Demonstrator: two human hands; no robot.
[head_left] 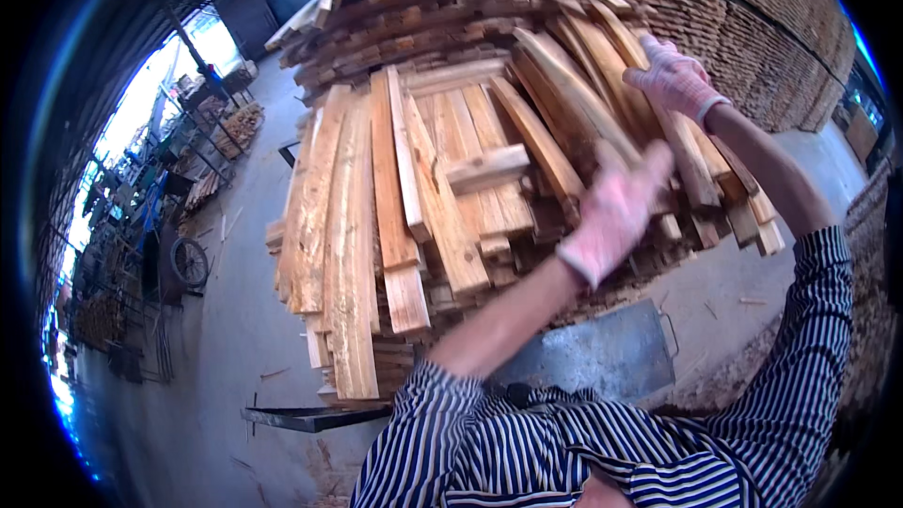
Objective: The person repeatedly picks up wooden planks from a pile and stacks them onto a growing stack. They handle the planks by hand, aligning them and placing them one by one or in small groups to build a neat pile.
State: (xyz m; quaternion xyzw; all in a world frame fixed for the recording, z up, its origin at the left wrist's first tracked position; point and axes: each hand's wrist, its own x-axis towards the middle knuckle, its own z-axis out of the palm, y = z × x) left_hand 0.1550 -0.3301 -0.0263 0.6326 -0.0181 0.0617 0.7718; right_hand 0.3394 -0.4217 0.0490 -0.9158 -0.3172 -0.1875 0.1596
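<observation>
My left hand point(613, 216), in a pale pink glove, is over the right half of a stack of sawn planks. It is smeared by motion. A long plank point(576, 94) with a rough edge runs down to its fingers; I cannot tell whether they grip it. Farther right and higher, my gloved right hand point(675, 80) has its thumb apart from its fingers. It rests against the upper part of the slanting boards point(602, 52) on the right side. A short block point(488, 169) lies across the flat boards point(451, 132) left of my left hand.
More layers of wood point(404, 38) rise behind. A tall stack of boards point(752, 47) stands at the far right. Near my body is a grey metal sheet point(602, 353), with a dark metal bar point(315, 418) to its left. A wheel point(189, 261) stands among clutter on the left.
</observation>
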